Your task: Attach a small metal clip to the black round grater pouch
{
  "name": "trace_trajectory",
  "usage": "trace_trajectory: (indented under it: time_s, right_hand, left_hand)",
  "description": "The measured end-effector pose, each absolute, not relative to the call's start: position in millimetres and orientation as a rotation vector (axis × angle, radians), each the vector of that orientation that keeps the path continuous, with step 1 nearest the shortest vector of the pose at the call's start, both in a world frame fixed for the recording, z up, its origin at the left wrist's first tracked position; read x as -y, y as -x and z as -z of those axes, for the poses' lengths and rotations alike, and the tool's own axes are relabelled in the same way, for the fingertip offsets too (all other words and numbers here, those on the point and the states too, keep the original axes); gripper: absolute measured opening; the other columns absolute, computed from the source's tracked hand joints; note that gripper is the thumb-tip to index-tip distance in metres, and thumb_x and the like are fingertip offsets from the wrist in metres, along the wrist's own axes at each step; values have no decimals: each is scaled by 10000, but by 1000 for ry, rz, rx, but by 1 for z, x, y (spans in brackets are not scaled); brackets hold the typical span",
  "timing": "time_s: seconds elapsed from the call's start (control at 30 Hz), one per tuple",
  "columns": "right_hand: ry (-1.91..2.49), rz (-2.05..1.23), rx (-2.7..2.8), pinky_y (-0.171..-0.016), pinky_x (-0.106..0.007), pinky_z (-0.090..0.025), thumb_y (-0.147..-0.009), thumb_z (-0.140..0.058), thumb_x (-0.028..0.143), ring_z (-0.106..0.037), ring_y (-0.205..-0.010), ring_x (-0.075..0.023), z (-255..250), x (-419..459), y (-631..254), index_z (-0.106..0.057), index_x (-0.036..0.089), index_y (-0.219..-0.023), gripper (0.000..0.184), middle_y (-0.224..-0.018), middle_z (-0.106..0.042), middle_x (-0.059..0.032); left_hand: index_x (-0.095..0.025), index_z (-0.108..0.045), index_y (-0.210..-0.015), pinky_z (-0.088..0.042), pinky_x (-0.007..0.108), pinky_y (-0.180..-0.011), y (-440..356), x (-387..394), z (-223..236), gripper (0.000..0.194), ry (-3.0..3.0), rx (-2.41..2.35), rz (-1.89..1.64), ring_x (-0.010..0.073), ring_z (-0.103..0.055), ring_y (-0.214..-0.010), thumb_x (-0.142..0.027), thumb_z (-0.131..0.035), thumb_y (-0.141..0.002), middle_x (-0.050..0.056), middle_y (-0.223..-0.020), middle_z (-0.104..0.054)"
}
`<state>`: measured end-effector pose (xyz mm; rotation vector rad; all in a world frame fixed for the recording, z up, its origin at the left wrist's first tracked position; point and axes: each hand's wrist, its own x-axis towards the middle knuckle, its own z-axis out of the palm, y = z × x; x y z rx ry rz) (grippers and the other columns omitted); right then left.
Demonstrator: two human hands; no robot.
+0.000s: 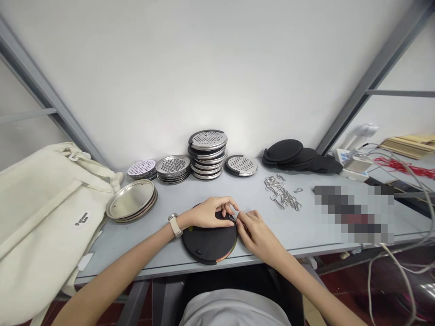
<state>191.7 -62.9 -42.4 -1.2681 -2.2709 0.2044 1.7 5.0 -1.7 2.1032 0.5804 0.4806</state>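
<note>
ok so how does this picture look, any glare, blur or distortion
Head view: soft light, brightest on the wall above the tall stack; a pale sheen on the top metal plate; posts lean outward, probably wide-angle stretch; blocky pixelation hides part of the table at right; the clip between the hands is too small to read clearly.

Open tabletop (272, 219) leads from the right hand (258, 232) to the metal clips (288, 199), while the grater stack (208, 156) blocks straight ahead.

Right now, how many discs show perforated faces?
4: a lilac disc leftmost, a coarse silver disc beside it, the top disc on the tall stack, and a metal disc right of that stack. More may be hidden underneath.
</note>
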Motion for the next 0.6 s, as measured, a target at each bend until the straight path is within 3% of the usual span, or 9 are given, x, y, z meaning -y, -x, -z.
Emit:
trace_trajectory:
  time_s: [0.6]
  right_hand:
    - [1250, -11, 2332, -748, -326, -367, -942, -321, 181, -449, -595, -159, 50, 61, -191, -462, 179, -735, 250, -608, -496, -12]
  left_hand:
    - [-179, -541, -1103, -436, 219, -697, -3, -4, 2, 352, -2136, -567, -487, 103, -503, -750, -217, -650, -771, 13, -871, -573]
